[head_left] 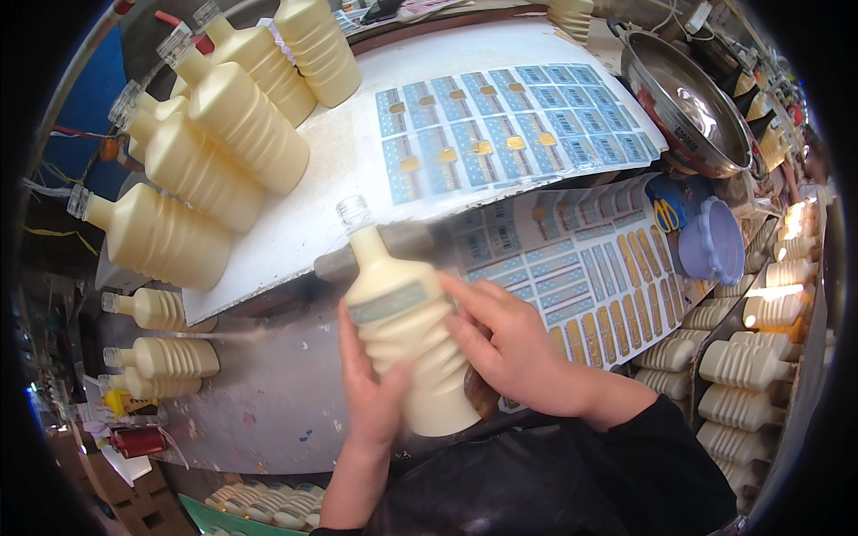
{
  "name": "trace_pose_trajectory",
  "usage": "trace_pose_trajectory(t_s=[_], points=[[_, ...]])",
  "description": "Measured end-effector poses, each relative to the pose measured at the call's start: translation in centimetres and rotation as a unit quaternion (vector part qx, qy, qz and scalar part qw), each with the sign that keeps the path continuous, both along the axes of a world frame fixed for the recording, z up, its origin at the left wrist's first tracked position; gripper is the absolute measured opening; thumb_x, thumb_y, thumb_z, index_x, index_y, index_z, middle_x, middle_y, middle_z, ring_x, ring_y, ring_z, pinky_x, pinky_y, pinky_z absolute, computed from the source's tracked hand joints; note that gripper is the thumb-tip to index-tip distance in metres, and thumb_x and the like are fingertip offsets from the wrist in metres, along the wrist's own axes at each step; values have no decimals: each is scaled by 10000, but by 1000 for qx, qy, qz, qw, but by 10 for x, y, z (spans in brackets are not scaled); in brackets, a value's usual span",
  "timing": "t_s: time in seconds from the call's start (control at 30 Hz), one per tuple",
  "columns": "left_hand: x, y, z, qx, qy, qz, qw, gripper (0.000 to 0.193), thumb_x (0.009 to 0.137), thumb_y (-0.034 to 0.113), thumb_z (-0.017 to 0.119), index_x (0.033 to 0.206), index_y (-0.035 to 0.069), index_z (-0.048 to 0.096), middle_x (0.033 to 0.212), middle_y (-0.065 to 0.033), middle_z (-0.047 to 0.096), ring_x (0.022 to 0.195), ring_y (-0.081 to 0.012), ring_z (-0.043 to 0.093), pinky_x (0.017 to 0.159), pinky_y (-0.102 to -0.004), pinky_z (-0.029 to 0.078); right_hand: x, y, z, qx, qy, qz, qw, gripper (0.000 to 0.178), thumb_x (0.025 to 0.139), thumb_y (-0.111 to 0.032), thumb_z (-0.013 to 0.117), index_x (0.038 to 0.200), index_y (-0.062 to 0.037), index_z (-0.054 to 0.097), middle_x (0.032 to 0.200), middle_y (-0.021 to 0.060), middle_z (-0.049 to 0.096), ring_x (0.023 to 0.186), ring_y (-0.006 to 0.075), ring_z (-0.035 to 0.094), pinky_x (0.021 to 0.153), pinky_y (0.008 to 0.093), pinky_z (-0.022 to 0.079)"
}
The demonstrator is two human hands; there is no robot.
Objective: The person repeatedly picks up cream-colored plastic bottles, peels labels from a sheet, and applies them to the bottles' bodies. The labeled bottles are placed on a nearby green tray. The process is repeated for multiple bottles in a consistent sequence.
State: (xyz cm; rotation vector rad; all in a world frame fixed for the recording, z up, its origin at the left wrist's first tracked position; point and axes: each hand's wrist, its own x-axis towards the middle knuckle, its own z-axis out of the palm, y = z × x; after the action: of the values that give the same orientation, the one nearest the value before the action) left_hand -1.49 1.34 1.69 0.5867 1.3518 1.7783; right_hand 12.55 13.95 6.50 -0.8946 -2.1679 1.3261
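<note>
A cream-coloured ribbed bottle (pixel 429 371) with a clear screw neck is held tilted between my two hands, its neck pointing away from me. Across its shoulder runs a greyish label band (pixel 388 302). My left hand (pixel 368 389) is closed round the bottle's left side, the thumb lying over the front ribs. On the right side, my right hand (pixel 514 344) grips the body, with fingertips near the band's right end and the thumb on the ribs. Just beyond the bottle, a sheet of blue and gold stickers (pixel 500 112) lies on the white board (pixel 335 170).
Several matching bottles (pixel 241 116) stand at the far left. A second sticker sheet (pixel 590 286) lies lower, right of my hands. Further right are a metal pan (pixel 688 98), a lilac bucket (pixel 712 241), yellow-handled scissors (pixel 666 215) and racked bottles (pixel 742 362). More bottles (pixel 268 500) lie below.
</note>
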Motion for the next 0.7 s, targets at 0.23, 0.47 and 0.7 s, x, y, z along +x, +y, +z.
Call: trace_pose_trajectory(t_s=[0.23,0.47,0.7], points=[[-2,2,-1,18,-20,-17,999,933,840,92,655,1618,-13,151,1510,-185,456,1361,-280,511,1151,-404,408,1,-6,-3,72,-5,-9,997,394,983,-164,604,1356,-37,614,963,147,634,838,368,652,708,442,530],[6,3,7,-46,71,23,996,943,836,178,699,1609,8,185,1470,-174,485,1344,-268,511,1139,-394,411,-5,18,-23,-96,79,-10,992,359,1008,-170,623,1327,-10,591,899,65,645,808,161,639,708,304,520],[-16,15,8,-5,-1,110,994,531,1034,217,591,1496,28,409,1334,-109,559,1187,-189,557,1055,-343,448,-25,43,-17,-305,72,12,950,343,994,-282,679,1184,-19,570,873,71,676,808,127,639,722,302,526]])
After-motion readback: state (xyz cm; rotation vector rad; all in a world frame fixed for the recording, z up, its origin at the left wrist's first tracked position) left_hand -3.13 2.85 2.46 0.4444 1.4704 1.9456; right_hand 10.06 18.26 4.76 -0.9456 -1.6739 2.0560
